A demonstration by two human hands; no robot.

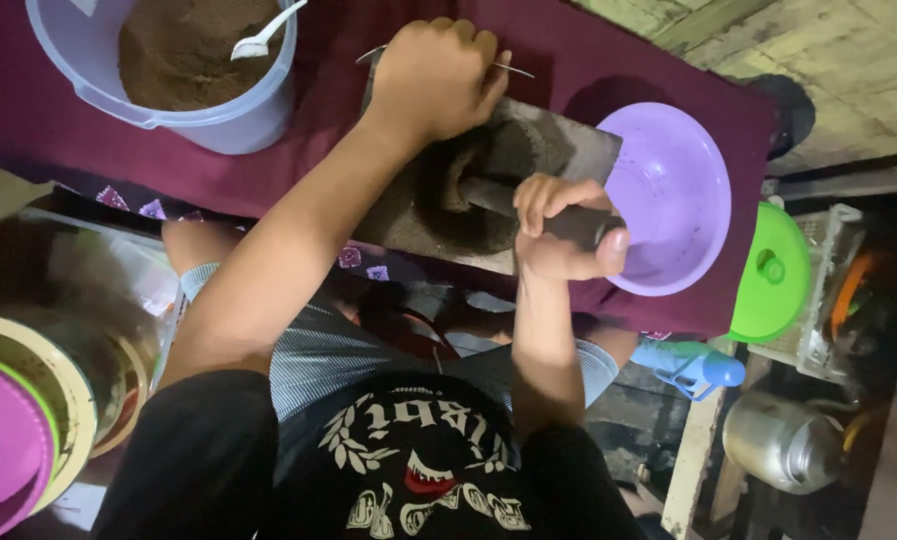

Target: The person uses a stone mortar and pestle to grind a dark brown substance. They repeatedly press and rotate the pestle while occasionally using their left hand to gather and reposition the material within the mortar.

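My right hand (564, 235) grips the dark handle of a stone pestle (489, 192), whose head lies in the hollow of a grey stone mortar (559, 135). The mortar stands on a maroon cloth (589, 60). My left hand (439, 75) is closed in a fist at the mortar's far rim, around a thin metal utensil (514, 69) whose ends stick out on both sides. What lies in the hollow is dark and hard to make out.
A pale plastic bucket (224, 125) of brown powder with a white spoon (259, 40) stands at the far left. An empty purple bowl (669, 195) sits right of the mortar. Beyond it are a green lid (774, 275), a blue object (694, 365) and a metal kettle (784, 440).
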